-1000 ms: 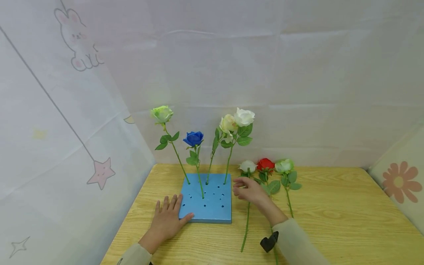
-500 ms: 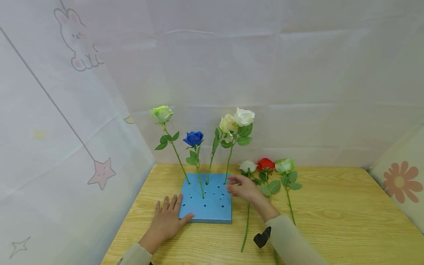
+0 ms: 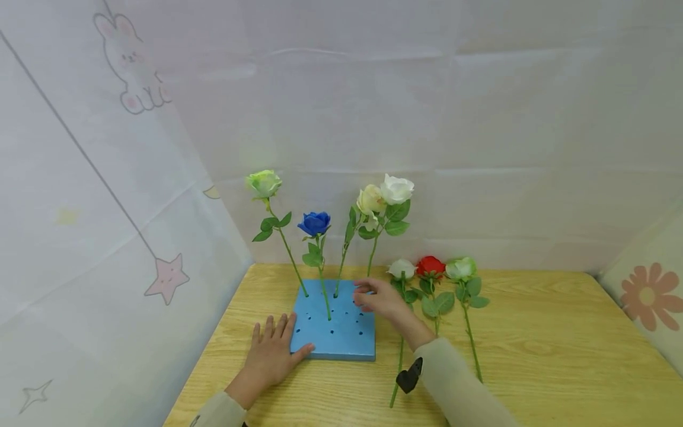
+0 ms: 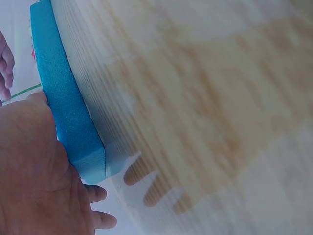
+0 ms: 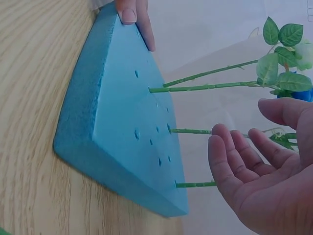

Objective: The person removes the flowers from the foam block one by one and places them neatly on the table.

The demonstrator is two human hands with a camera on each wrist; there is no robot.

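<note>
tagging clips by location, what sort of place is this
Probably a staged indoor tabletop corner, though the wider room is unseen: creased, cartoon-printed sheets behind and beside a wooden table, and a blue holed block bearing four flowers.

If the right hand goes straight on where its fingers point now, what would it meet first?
Probably the right hand would meet the cream rose's stem in the blue block; depth is unclear, so it might pass in front and reach the blue rose's stem.

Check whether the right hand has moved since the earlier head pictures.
Yes: the right hand has moved left, from just right of the board to over its right part.
</note>
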